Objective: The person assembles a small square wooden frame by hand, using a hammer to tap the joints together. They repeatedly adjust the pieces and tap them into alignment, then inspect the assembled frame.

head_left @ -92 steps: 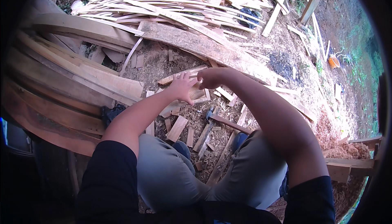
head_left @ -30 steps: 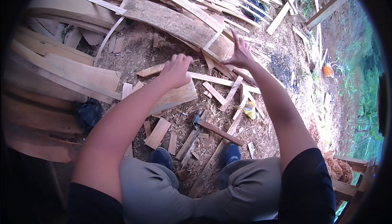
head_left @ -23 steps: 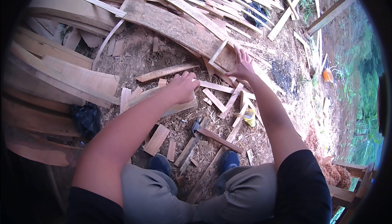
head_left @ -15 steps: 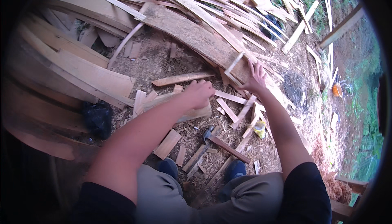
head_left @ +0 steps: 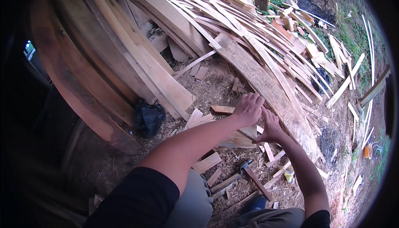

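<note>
My left hand is closed, its fingers curled down by the near edge of a long, rough wide plank. Whatever lies inside that grip is hidden. Close against it is my right hand, its thumb stretched apart from the fingers and its fingertips by the left hand's knuckles. A short wooden offcut shows just left of my left hand. Below the hands lies a flat wooden piece, partly covered by my left forearm. On the ground nearer my feet rests a claw hammer with a wooden handle.
Large curved timbers stand at the left, with a black plastic bag at their lower ends. Thin wooden strips are heaped beyond the plank. Shavings and offcuts litter the ground. An orange container sits far right.
The view has turned left, so the scene sits further right. My hands have come together. The L-shaped square that was by my right hand on the plank no longer shows.
</note>
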{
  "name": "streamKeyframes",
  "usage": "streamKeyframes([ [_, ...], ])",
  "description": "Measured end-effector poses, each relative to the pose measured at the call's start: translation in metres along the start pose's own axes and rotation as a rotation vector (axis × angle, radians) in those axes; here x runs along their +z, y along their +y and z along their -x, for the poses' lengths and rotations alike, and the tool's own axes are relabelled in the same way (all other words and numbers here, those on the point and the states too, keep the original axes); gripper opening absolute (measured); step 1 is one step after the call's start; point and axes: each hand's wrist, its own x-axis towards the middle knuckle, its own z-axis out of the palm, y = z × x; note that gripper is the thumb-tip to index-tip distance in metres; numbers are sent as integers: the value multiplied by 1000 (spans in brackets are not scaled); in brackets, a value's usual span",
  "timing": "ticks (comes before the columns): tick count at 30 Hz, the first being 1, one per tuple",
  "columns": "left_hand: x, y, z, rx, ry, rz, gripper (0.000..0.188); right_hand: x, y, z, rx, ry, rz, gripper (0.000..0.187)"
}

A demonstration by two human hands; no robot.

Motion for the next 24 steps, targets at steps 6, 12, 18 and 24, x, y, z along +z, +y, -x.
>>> streamKeyframes([
  [6,-1,-4,9,17,-217,-85,22,38,-41,-11,-139,-250,171,139],
  [12,18,1,18,-118,-688,2,38,58,-27,-8,-163,-217,256,132],
  [18,21,-5,25,-148,-864,90,52,65,-28,-2,-120,-256,178,123],
  [24,14,4,15,-183,-884,95,48,61,-23,0,-126,-275,127,115],
])
